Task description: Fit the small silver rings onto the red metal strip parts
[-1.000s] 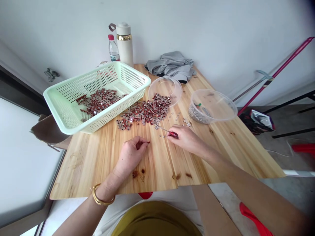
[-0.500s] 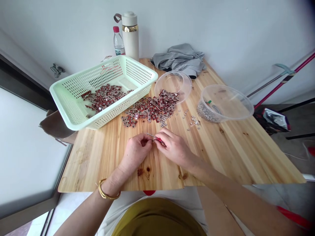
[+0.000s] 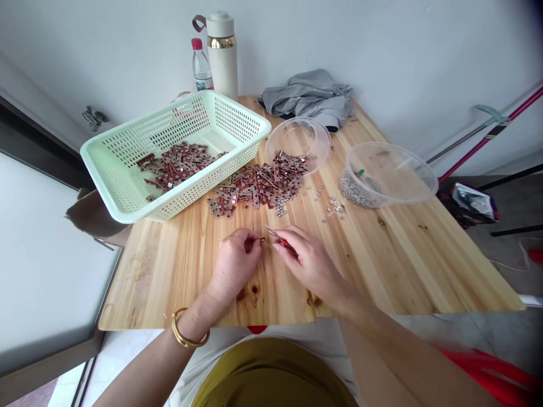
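My left hand rests on the wooden table, its fingers pinched on a small red-brown strip with a metal tip. Just right of it, my right hand is closed round red-handled tweezers, whose points aim left toward the strip without touching it. A heap of red-brown strips lies on the table beyond both hands. Small silver studs are scattered to the right of the heap.
A pale green basket holding more strips stands at the back left. A tipped clear bowl and a clear bowl of silver studs stand at the back right. A flask, a water bottle and grey cloth line the wall.
My right hand came left from the scattered studs with the tweezers and met my left hand. The tweezers have since drawn a little apart from the strip.
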Available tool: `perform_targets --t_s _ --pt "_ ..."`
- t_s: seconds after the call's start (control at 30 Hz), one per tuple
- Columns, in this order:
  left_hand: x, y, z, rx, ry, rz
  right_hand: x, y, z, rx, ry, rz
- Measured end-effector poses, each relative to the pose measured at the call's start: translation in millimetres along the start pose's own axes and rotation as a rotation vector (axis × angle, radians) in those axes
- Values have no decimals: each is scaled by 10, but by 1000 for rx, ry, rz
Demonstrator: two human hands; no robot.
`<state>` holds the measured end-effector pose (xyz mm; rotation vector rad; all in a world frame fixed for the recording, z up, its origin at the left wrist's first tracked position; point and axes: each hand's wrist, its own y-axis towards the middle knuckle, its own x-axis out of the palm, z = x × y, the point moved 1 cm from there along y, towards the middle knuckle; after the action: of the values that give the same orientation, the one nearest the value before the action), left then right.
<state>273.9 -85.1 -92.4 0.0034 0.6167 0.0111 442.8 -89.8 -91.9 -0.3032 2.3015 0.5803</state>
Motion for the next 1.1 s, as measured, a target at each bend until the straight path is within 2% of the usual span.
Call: perform_targets --t_s 0.27,0.4,0.67,1.1 --pt "32 -8 33 35 85 25 40 -190 -125 91 -68 42" --pt "28 -1 65 71 107 41 47 -195 -137 113 -82 35" --pt "43 -13 64 52 181 43 59 -201 -160 163 -160 7" --pt "48 10 50 56 179 29 79 -195 -177 162 -191 -64"
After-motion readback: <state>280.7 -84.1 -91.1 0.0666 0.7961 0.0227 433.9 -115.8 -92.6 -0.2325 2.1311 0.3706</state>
